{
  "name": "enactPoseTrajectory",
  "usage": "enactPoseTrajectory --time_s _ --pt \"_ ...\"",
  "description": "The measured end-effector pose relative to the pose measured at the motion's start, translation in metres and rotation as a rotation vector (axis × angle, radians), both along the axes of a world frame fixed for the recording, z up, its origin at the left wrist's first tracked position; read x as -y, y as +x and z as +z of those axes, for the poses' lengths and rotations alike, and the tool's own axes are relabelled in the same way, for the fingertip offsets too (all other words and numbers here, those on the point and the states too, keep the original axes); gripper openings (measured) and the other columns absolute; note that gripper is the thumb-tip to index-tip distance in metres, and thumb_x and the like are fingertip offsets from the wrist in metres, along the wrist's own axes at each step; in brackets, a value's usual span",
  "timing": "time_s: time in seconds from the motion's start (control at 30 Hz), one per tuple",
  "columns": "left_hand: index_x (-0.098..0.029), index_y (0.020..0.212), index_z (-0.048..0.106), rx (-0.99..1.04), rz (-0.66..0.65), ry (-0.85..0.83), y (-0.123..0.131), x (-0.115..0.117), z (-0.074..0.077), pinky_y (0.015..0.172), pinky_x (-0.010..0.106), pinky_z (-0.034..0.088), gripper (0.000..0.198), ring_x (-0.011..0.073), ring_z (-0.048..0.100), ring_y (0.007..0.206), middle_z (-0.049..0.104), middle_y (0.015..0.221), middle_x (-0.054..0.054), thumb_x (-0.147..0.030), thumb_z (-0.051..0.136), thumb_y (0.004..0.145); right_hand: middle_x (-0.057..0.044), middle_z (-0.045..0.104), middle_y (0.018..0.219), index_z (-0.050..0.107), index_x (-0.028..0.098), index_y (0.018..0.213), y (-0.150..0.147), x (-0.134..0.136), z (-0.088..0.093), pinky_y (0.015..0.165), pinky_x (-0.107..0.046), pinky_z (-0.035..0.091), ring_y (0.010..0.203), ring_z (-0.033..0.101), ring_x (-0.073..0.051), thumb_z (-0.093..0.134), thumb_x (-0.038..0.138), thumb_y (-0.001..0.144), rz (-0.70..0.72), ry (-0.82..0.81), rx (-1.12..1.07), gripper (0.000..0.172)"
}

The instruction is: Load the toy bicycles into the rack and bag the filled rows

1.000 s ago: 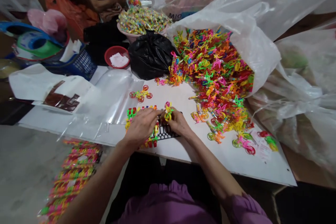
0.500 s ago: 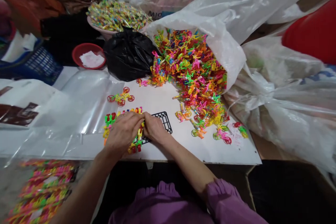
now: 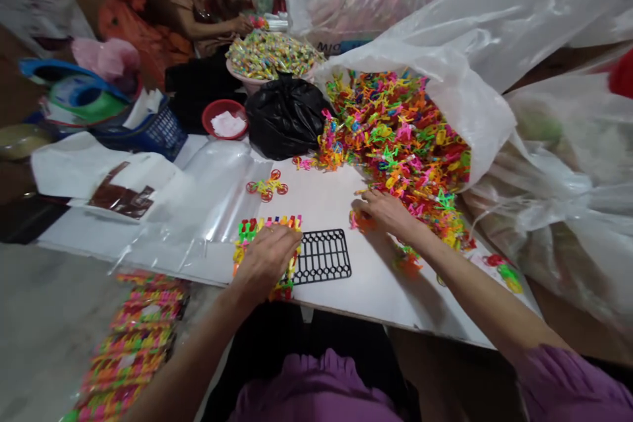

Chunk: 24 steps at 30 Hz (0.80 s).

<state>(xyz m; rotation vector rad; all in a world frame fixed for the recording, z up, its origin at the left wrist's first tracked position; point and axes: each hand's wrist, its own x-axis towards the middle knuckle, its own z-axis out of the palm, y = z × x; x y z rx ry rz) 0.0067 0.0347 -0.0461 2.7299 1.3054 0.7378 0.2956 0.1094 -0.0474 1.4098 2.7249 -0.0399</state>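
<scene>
Left hand [image 3: 267,257]: lower centre of the frame, palm down, fingers loosely spread over the row of coloured toys [image 3: 270,223]; lies flat on them, no grip visible.
Row of coloured toys: sits on the left end of the black grid rack [image 3: 324,256].
Black grid rack: flat on the white desk [image 3: 376,290], right part bare.
Right hand [image 3: 383,211]: centre right, at the near edge of the toy heap [image 3: 395,138]; fingertips bent onto a small toy [image 3: 359,219]; cannot tell whether it is pinched.
Toy heap: spills from a clear bag [image 3: 445,66], upper right.
Lone toy bicycle [image 3: 267,186]: apart, above the rack.
Black bag [image 3: 287,115]: upper centre.
Co-worker's hand [image 3: 242,25]: upper left, beside a basin of sweets [image 3: 270,53].
</scene>
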Motion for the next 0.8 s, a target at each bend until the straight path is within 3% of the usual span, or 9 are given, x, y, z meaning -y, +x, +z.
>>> enactPoseTrajectory --time_s 0.13,0.23,0.37,0.57,0.7,0.8 --pt "-0.016 0.095 0.061 -0.015 0.027 -0.015 0.0 -0.008 -0.001 0.079 0.031 0.043 0.017 0.0173 0.058 0.085 0.065 0.087 0.004 -0.018 0.046 0.088 -0.007 0.062 0.089 0.06 0.015 0.091 -0.032 -0.002 0.0 0.065 -0.023 0.038 0.076 0.055 -0.014 0.049 0.02 0.085 -0.176 0.009 -0.394 0.013" --pt "-0.015 0.093 0.061 -0.035 0.097 -0.048 0.002 -0.023 0.002 0.079 0.032 0.043 0.017 0.0178 0.058 0.084 0.065 0.086 0.004 -0.019 0.046 0.088 -0.001 0.063 0.076 0.06 0.016 0.088 -0.059 0.013 -0.009 0.059 -0.021 0.037 0.064 0.054 -0.011 0.053 0.026 0.082 -0.321 -0.114 -0.667 0.014" --pt "-0.016 0.09 0.061 -0.068 0.125 -0.061 0.004 -0.041 0.005 0.078 0.032 0.044 0.017 0.0176 0.058 0.082 0.064 0.084 0.004 -0.021 0.045 0.088 0.0 0.063 0.071 0.064 0.017 0.089 -0.081 0.032 -0.024 0.055 -0.021 0.035 0.058 0.052 -0.011 0.054 0.03 0.079 -0.475 -0.216 -0.817 0.019" --pt "-0.016 0.091 0.062 -0.057 0.181 -0.046 0.004 -0.043 0.007 0.081 0.035 0.045 0.019 0.0196 0.058 0.084 0.063 0.085 0.006 -0.022 0.045 0.088 0.0 0.062 0.069 0.066 0.018 0.091 -0.088 0.047 -0.023 0.054 -0.021 0.035 0.057 0.05 -0.011 0.053 0.031 0.078 -0.48 -0.269 -0.877 0.022" --pt "-0.017 0.099 0.062 0.209 0.248 -0.035 0.004 -0.032 0.02 0.092 0.035 0.042 0.022 0.0193 0.056 0.1 0.062 0.102 0.007 -0.026 0.047 0.086 0.001 0.057 0.066 0.065 0.016 0.089 -0.091 0.057 -0.012 0.052 -0.02 0.033 0.056 0.046 -0.01 0.057 0.03 0.075 -0.553 -0.257 -0.987 0.022" --pt "-0.018 0.107 0.059 0.499 0.35 -0.249 0.01 -0.023 0.035 0.087 0.033 0.047 0.034 0.0182 0.058 0.098 0.062 0.106 0.006 -0.035 0.059 0.077 0.004 0.049 0.061 0.063 0.016 0.081 -0.096 0.067 0.007 0.049 -0.02 0.03 0.054 0.041 -0.009 0.058 0.03 0.074 -0.522 -0.295 -1.106 0.016"
